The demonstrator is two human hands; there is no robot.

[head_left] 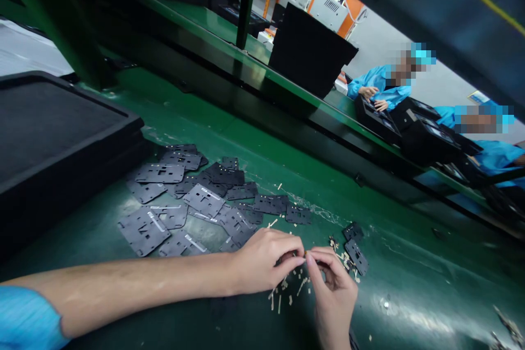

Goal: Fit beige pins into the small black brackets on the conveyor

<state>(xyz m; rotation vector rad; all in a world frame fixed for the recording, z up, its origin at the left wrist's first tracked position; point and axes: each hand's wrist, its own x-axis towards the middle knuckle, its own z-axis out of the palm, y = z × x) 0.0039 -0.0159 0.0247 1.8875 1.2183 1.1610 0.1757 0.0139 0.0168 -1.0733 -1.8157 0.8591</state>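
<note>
My left hand (268, 260) reaches in from the left and its thumb and fingers are pinched together. Opposite it, my right hand (334, 287) pinches too, so that the fingertips of both hands meet. Between them shows a tiny dark and yellowish piece (305, 254), too small to name. Beneath and around the hands lie several small pale strips (301, 286) on the green table. Flat black plates with cutouts (205, 200) lie in a loose pile beyond my left forearm. Two similar plates (356, 257) rest right of my right hand.
A stack of black trays (69, 136) stands at the left. Behind the green table (410, 284) runs a raised ledge (262, 85) with a green post. Co-workers in blue (381, 85) handle black trays (377, 120) beyond it. Small metallic bits (508, 325) lie at lower right.
</note>
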